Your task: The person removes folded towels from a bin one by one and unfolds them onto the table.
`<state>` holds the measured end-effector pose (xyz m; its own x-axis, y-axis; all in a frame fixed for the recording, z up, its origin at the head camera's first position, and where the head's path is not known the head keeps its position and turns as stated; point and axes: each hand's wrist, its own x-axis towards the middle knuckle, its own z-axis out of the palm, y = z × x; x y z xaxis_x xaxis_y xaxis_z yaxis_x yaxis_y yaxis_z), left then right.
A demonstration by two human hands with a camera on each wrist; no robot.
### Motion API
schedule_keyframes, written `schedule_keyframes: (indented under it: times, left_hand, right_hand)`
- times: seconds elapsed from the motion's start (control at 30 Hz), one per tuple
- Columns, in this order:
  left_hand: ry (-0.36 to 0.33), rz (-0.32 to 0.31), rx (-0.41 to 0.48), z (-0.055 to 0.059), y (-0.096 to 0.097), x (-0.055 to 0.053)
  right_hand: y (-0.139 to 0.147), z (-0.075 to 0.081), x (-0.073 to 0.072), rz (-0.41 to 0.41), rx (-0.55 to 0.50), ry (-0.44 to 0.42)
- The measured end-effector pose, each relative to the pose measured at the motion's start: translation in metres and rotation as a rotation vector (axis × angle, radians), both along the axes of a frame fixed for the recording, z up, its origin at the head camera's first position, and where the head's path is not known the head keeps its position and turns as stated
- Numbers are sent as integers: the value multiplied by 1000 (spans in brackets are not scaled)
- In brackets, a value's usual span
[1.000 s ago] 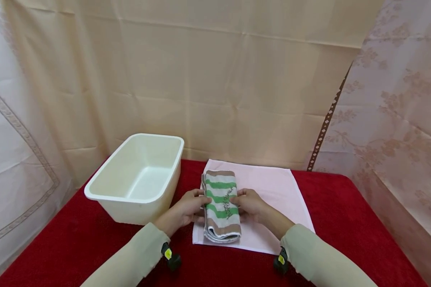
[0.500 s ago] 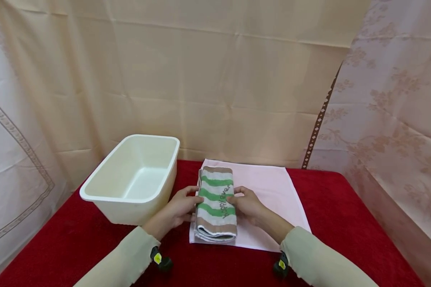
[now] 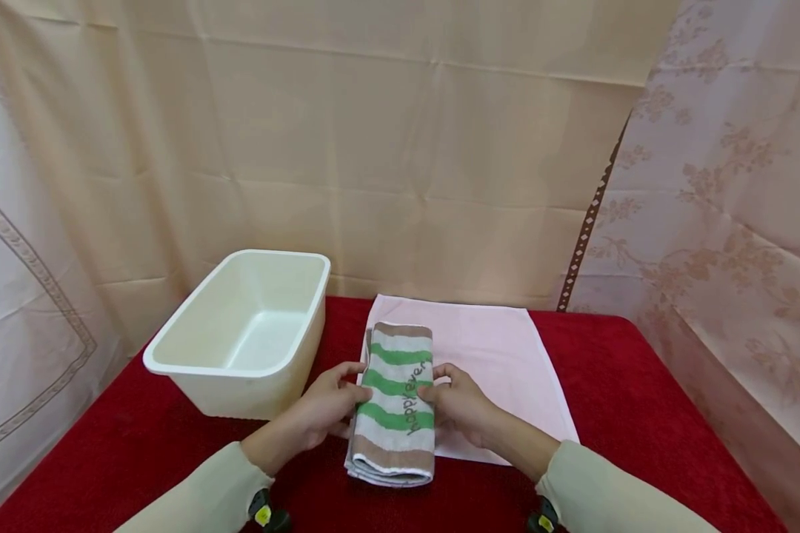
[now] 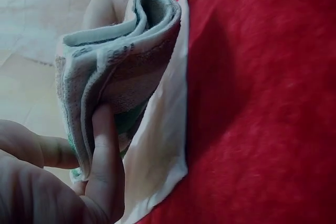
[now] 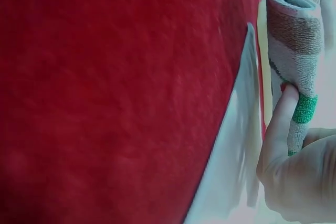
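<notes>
Pinching its long sides, left hand [image 3: 327, 406] and right hand [image 3: 463, 403] hold the towel [image 3: 395, 407] between them, over the near left edge of the cloth [image 3: 490, 348], long axis front to back; the tub [image 3: 240, 396] lies left, nearer the left hand

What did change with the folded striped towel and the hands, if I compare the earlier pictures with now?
The striped towel moved toward the person, seemingly a little upward; its near end now reaches past the pink cloth. The left hand and right hand moved with it, gripping it throughout. Nothing was newly grasped or released. The pink cloth and white basin stayed put.
</notes>
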<state>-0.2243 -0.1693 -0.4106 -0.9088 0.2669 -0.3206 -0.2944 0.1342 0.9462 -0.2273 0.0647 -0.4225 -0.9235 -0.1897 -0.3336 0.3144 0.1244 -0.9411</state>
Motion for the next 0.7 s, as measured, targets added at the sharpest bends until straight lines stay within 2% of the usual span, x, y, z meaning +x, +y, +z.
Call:
schedule_keyframes:
  times: [0.37,0.53,0.7]
  left_hand:
    - [21,-67,-33,-1,-13,30]
    - [-4,-118,-52,-2,-22,39]
    - [-33,-147,-67,-3,-31,47]
  right_hand:
    - [0,-1,29,128,-97,-43]
    - [-1,-4,39,190,-82,-28]
    - [-5,-7,46,210,-105,-54]
